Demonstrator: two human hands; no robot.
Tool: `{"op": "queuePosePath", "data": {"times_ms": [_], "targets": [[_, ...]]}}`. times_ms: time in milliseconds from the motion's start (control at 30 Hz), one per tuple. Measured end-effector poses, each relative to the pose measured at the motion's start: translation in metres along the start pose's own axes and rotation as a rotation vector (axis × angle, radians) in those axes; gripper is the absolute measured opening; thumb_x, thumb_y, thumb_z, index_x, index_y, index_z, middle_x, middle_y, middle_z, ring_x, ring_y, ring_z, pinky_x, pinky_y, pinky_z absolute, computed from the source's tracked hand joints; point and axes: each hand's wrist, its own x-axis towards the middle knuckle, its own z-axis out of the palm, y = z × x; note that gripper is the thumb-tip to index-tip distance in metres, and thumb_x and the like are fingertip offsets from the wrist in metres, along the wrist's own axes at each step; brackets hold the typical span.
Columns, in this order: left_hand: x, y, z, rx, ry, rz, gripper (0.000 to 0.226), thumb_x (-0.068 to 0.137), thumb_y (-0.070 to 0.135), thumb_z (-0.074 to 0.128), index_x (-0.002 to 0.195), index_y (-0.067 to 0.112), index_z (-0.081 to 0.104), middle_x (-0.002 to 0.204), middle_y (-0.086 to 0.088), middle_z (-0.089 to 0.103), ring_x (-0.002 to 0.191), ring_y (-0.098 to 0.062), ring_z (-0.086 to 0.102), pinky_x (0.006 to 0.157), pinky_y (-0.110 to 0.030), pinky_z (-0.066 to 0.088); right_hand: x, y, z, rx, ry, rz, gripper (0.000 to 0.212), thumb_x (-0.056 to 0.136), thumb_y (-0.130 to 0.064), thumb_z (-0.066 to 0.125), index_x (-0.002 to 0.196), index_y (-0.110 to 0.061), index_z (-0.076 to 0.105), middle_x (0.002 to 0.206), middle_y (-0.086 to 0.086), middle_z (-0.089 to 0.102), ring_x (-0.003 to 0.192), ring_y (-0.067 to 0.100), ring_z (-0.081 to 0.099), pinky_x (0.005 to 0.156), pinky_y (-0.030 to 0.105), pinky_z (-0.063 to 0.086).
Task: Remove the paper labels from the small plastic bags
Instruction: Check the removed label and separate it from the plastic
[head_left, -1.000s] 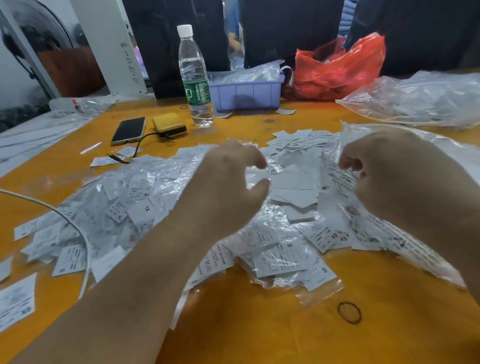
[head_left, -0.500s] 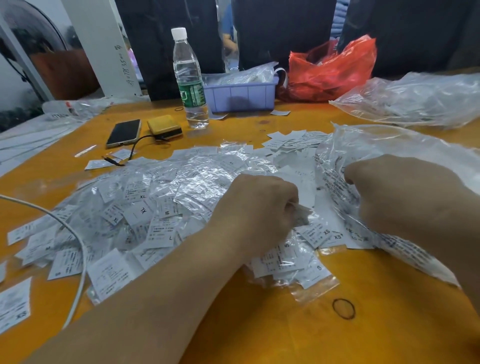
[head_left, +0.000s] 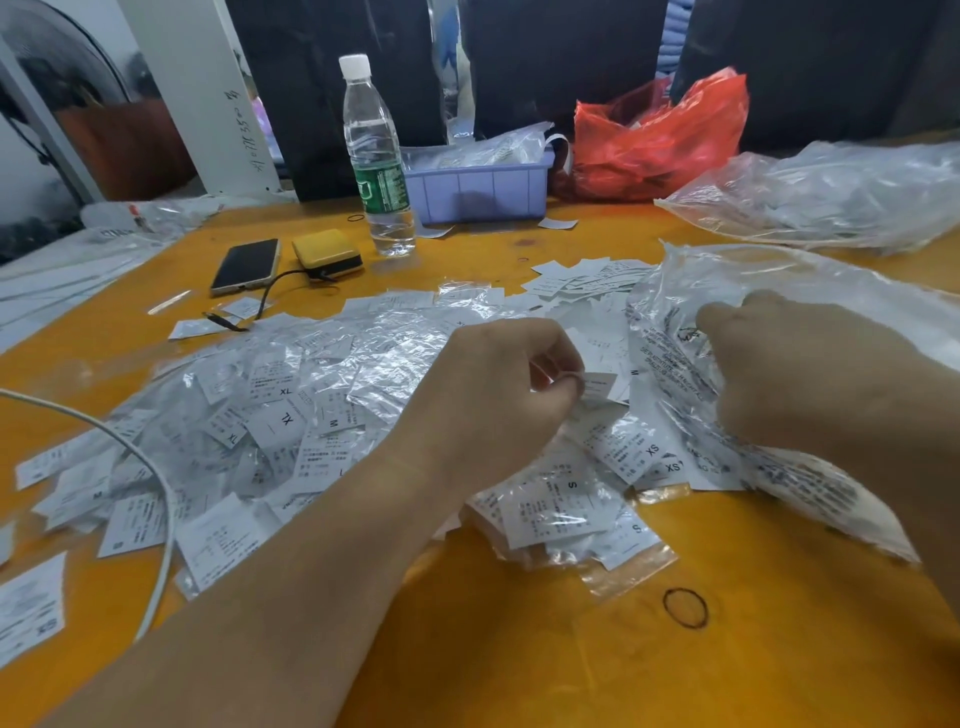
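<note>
Pinching hand: the left hand (head_left: 498, 387) has its fingers curled, thumb and forefinger closed on a small white paper label (head_left: 597, 385) at the middle of the heap.
Other hand: the right hand (head_left: 795, 374) is curled into the edge of a large clear plastic bag with black print (head_left: 737, 415), gripping its crumpled film.
Bags: a spread of small clear plastic bags with white size labels inside (head_left: 291, 410) covers the orange table (head_left: 519, 649) from the left edge to under both hands; XL, M, S and XS can be read on them.
Loose labels: a little drift of bare white paper slips (head_left: 582, 278) lies just behind the heap.
Far side: a clear plastic water bottle with a green label (head_left: 376, 161) stands beside a lilac plastic tray (head_left: 480, 189); a red plastic bag (head_left: 660, 140) sits to the tray's right.
Left of the bottle: a dark smartphone (head_left: 245, 266) lies beside a yellow power bank (head_left: 327, 253).
Near edge: a thin black rubber band (head_left: 685, 608) lies on bare table; a white cable (head_left: 156, 499) arcs across the heap's left side.
</note>
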Motion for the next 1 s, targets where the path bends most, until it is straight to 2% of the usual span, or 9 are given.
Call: {"op": "queuePosePath", "data": {"times_ms": [133, 233, 367, 467, 600, 667, 767, 900, 1000], "targets": [[0.000, 0.001, 0.000, -0.016, -0.018, -0.006, 0.006, 0.087, 0.019, 0.069, 0.085, 0.024, 0.071, 0.079, 0.015, 0.068, 0.080, 0.003, 0.062, 0.074, -0.008, 0.047, -0.001, 0.002, 0.006, 0.052, 0.037, -0.064, 0.019, 0.085, -0.011, 0.048, 0.103, -0.016, 0.043, 0.080, 0.001, 0.036, 0.066, 0.024, 0.042, 0.058, 0.031, 0.036], [-0.001, 0.002, 0.000, -0.023, -0.030, -0.004, 0.006, 0.088, 0.019, 0.069, 0.085, 0.024, 0.071, 0.079, 0.015, 0.068, 0.079, 0.002, 0.062, 0.074, -0.011, 0.049, 0.000, -0.001, 0.010, 0.077, 0.121, -0.070, 0.033, 0.083, -0.008, 0.048, 0.115, -0.017, 0.052, 0.090, 0.003, 0.044, 0.077, 0.031, 0.051, 0.063, 0.034, 0.044], [-0.001, 0.004, -0.001, -0.028, -0.049, -0.015, 0.007, 0.089, 0.021, 0.068, 0.085, 0.027, 0.070, 0.081, 0.016, 0.067, 0.079, 0.003, 0.061, 0.073, -0.012, 0.049, 0.003, -0.003, 0.009, 0.267, 0.529, -0.091, 0.041, 0.073, 0.005, 0.051, 0.111, -0.008, 0.062, 0.102, 0.016, 0.060, 0.085, 0.043, 0.059, 0.071, 0.046, 0.052], [-0.001, 0.004, -0.001, -0.042, -0.042, -0.033, 0.009, 0.090, 0.021, 0.065, 0.085, 0.028, 0.068, 0.081, 0.015, 0.066, 0.079, 0.001, 0.061, 0.070, -0.013, 0.049, 0.005, -0.005, 0.009, 0.520, 0.771, -0.219, 0.042, 0.074, 0.014, 0.049, 0.106, -0.005, 0.068, 0.101, 0.016, 0.063, 0.081, 0.040, 0.063, 0.072, 0.044, 0.053], [0.001, 0.004, -0.002, -0.053, -0.002, -0.043, 0.010, 0.091, 0.022, 0.061, 0.084, 0.028, 0.064, 0.080, 0.012, 0.066, 0.074, -0.005, 0.062, 0.064, -0.022, 0.051, 0.000, -0.013, 0.012, 0.916, 0.597, -0.378, 0.044, 0.077, 0.017, 0.050, 0.093, -0.020, 0.069, 0.090, -0.004, 0.064, 0.068, 0.008, 0.069, 0.058, 0.028, 0.054], [0.002, 0.004, -0.003, -0.049, 0.016, -0.037, 0.008, 0.090, 0.023, 0.061, 0.085, 0.028, 0.063, 0.078, 0.011, 0.066, 0.072, -0.006, 0.062, 0.063, -0.027, 0.053, 0.000, -0.017, 0.015, 1.089, 0.458, -0.375, 0.044, 0.074, 0.015, 0.053, 0.084, -0.025, 0.067, 0.074, -0.003, 0.070, 0.064, 0.011, 0.069, 0.055, 0.036, 0.055], [0.001, 0.003, -0.005, -0.079, 0.052, -0.027, 0.008, 0.090, 0.022, 0.060, 0.087, 0.030, 0.060, 0.074, 0.008, 0.066, 0.065, -0.009, 0.062, 0.055, -0.030, 0.052, 0.001, -0.021, 0.018, 1.398, 0.290, -0.399, 0.041, 0.073, 0.020, 0.055, 0.083, -0.018, 0.068, 0.067, 0.007, 0.072, 0.065, 0.025, 0.070, 0.073, 0.053, 0.057], [0.002, 0.001, -0.007, -0.070, 0.092, -0.003, 0.018, 0.092, 0.015, 0.055, 0.094, 0.033, 0.051, 0.065, 0.004, 0.059, 0.054, -0.005, 0.052, 0.047, -0.020, 0.043, -0.001, -0.021, 0.014, 1.703, 0.239, -0.427, 0.039, 0.070, 0.023, 0.064, 0.080, -0.015, 0.069, 0.071, 0.011, 0.072, 0.070, 0.025, 0.070, 0.081, 0.042, 0.058], [0.003, 0.000, -0.009, 0.011, 0.162, 0.005, 0.021, 0.091, 0.010, 0.051, 0.085, 0.029, 0.058, 0.059, 0.010, 0.050, 0.056, -0.002, 0.047, 0.047, -0.014, 0.035, -0.002, -0.021, 0.011, 1.839, 0.196, -0.457, 0.036, 0.059, 0.012, 0.072, 0.076, -0.019, 0.070, 0.072, 0.008, 0.072, 0.073, 0.022, 0.070, 0.084, 0.039, 0.057]]}}
